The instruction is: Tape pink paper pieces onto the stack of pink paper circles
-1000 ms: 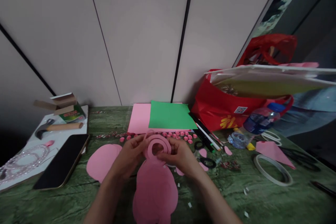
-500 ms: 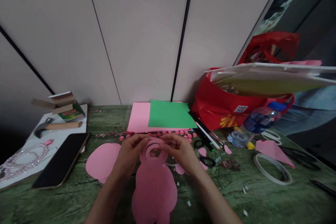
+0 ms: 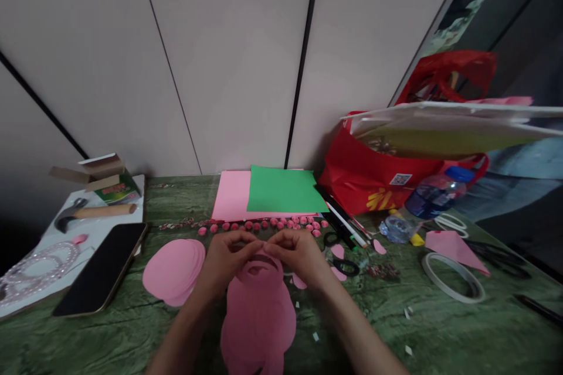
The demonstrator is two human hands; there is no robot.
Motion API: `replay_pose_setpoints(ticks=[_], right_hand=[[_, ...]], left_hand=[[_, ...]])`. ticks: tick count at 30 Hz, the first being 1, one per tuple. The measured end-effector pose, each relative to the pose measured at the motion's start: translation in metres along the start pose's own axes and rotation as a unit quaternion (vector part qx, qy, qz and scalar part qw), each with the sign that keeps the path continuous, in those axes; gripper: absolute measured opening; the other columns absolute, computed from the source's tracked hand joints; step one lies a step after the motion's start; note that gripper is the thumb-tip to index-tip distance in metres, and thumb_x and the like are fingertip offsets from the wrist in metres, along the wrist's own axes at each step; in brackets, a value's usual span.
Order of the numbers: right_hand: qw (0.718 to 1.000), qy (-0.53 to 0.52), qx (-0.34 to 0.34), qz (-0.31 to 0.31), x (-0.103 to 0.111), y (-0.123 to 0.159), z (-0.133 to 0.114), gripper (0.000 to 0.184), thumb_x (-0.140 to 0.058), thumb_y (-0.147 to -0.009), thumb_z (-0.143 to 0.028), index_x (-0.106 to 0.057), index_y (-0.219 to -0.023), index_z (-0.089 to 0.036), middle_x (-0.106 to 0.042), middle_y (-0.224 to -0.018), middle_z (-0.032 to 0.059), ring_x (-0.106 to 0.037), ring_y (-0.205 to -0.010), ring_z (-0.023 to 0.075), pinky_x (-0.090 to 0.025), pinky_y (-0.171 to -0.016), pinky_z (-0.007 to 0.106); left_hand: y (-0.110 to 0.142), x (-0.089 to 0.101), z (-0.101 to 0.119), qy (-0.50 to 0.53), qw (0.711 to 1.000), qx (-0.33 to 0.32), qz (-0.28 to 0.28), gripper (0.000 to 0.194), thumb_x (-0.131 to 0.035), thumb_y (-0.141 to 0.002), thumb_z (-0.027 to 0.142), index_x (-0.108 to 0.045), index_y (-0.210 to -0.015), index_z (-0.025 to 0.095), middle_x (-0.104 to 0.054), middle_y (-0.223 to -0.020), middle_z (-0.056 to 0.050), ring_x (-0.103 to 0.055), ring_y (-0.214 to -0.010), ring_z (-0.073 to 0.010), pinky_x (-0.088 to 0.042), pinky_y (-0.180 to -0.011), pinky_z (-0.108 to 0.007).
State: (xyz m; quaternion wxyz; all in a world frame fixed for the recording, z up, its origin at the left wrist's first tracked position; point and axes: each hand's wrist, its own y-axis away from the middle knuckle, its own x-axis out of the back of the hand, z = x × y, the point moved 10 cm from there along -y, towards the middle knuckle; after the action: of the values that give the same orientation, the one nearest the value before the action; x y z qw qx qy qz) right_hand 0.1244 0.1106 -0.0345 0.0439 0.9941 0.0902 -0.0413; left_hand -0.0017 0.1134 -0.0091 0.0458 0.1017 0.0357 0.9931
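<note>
A pink paper spiral (image 3: 260,268) is pinched at its far edge between both my hands. My left hand (image 3: 231,252) holds it from the left, thumb against fingers; my right hand (image 3: 292,249) grips it from the right, the fingertips nearly meeting. Below the spiral lie wavy-edged pink paper shapes (image 3: 259,328), overlapping on the table in front of me. Left of my left hand is a stack of rounded pink paper cut-outs (image 3: 173,269). Just beyond my fingers sits a row of small rolled pink paper pieces (image 3: 264,224).
Green and pink sheets (image 3: 284,190) lie at the back. On the right are scissors (image 3: 345,266), a water bottle (image 3: 433,202), a tape roll (image 3: 455,278) and a red bag (image 3: 365,170). A phone (image 3: 103,269) and a hammer (image 3: 94,211) are on the left.
My fingertips have come closer together at the spiral's far edge. The spiral's central opening looks narrower now. The camera view has shifted slightly.
</note>
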Motion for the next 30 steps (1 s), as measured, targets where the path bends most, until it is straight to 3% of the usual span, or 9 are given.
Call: replay_pose_setpoints(ticks=[7, 10, 14, 16, 20, 22, 24, 27, 30], right_hand=[[1.0, -0.008, -0.01, -0.022, -0.001, 0.004, -0.008, 0.022, -0.064, -0.066, -0.038, -0.061, -0.07, -0.016, -0.067, -0.065, 0.002, -0.058, -0.051, 0.0121, -0.044, -0.051, 0.024], [0.993, 0.106, 0.046, 0.008, 0.002, 0.005, -0.018, 0.013, -0.056, -0.073, -0.028, -0.059, -0.068, -0.016, -0.067, -0.066, 0.0041, -0.06, -0.055, 0.0144, -0.045, -0.053, 0.024], [0.901, 0.402, 0.148, 0.07, 0.001, 0.012, -0.044, 0.012, -0.05, -0.074, -0.012, -0.061, -0.071, -0.016, -0.066, -0.063, 0.0049, -0.059, -0.057, 0.0148, -0.04, -0.054, 0.023], [0.871, 0.458, 0.154, 0.09, 0.01, 0.016, -0.052, 0.015, -0.049, -0.076, -0.012, -0.063, -0.074, -0.015, -0.066, -0.064, 0.0054, -0.059, -0.057, 0.015, -0.038, -0.054, 0.023], [0.938, 0.303, 0.165, 0.016, 0.033, 0.024, -0.066, 0.026, -0.05, -0.082, -0.028, -0.061, -0.061, -0.016, -0.066, -0.064, 0.0037, -0.058, -0.061, 0.0145, -0.041, -0.056, 0.023], [0.961, 0.219, 0.164, 0.031, 0.053, 0.028, -0.076, 0.038, -0.049, -0.082, -0.035, -0.055, -0.05, -0.016, -0.065, -0.065, 0.0044, -0.059, -0.064, 0.0145, -0.043, -0.059, 0.024], [0.969, 0.166, 0.181, 0.03, 0.061, 0.031, -0.082, 0.026, -0.063, -0.072, -0.033, -0.056, -0.053, -0.016, -0.064, -0.071, 0.0037, -0.06, -0.076, 0.0164, -0.045, -0.067, 0.025], [0.981, 0.134, 0.143, 0.016, 0.053, 0.023, -0.068, 0.019, -0.073, -0.062, -0.03, -0.06, -0.063, -0.017, -0.064, -0.068, 0.0008, -0.06, -0.066, 0.0139, -0.045, -0.062, 0.024], [0.991, 0.096, 0.095, -0.001, 0.032, 0.013, -0.045, 0.028, -0.058, -0.076, -0.038, -0.064, -0.06, -0.016, -0.06, -0.05, -0.0012, -0.055, -0.046, 0.0104, -0.044, -0.051, 0.023]], left_hand=[[0.003, -0.006, -0.01, 0.067, 0.996, 0.047, -0.024, 0.016, -0.066, -0.065, 0.03, -0.06, -0.062, 0.015, -0.059, -0.054, 0.005, -0.054, -0.039, -0.0086, -0.04, -0.039, -0.018], [0.003, -0.009, -0.012, 0.061, 0.996, 0.056, -0.028, 0.018, -0.066, -0.065, 0.03, -0.058, -0.061, 0.015, -0.057, -0.05, 0.005, -0.054, -0.037, -0.0085, -0.039, -0.036, -0.017], [0.004, -0.01, -0.014, 0.061, 0.996, 0.06, -0.024, 0.019, -0.067, -0.064, 0.028, -0.056, -0.058, 0.014, -0.055, -0.047, 0.006, -0.053, -0.037, -0.0087, -0.038, -0.036, -0.017], [0.005, -0.01, -0.014, 0.074, 0.995, 0.065, -0.024, 0.02, -0.067, -0.065, 0.029, -0.055, -0.057, 0.014, -0.055, -0.048, 0.005, -0.054, -0.038, -0.0087, -0.038, -0.037, -0.017], [0.005, -0.014, -0.011, 0.136, 0.987, 0.071, -0.055, 0.02, -0.066, -0.067, 0.03, -0.055, -0.06, 0.014, -0.057, -0.047, 0.004, -0.051, -0.038, -0.0064, -0.036, -0.038, -0.015], [0.006, -0.017, -0.01, 0.165, 0.981, 0.074, -0.072, 0.021, -0.067, -0.067, 0.03, -0.055, -0.06, 0.014, -0.057, -0.047, 0.005, -0.049, -0.037, -0.0053, -0.034, -0.037, -0.014], [0.008, -0.02, -0.009, 0.185, 0.976, 0.076, -0.085, 0.023, -0.068, -0.067, 0.031, -0.054, -0.06, 0.014, -0.057, -0.049, 0.004, -0.047, -0.038, -0.004, -0.033, -0.037, -0.013], [0.01, -0.025, -0.008, 0.202, 0.971, 0.078, -0.102, 0.026, -0.068, -0.067, 0.033, -0.053, -0.059, 0.013, -0.057, -0.052, 0.004, -0.047, -0.038, -0.003, -0.034, -0.037, -0.013], [0.012, -0.031, -0.006, 0.211, 0.966, 0.081, -0.126, 0.026, -0.067, -0.068, 0.035, -0.052, -0.062, 0.014, -0.059, -0.055, 0.003, -0.051, -0.037, -0.006, -0.036, -0.035, -0.015]])
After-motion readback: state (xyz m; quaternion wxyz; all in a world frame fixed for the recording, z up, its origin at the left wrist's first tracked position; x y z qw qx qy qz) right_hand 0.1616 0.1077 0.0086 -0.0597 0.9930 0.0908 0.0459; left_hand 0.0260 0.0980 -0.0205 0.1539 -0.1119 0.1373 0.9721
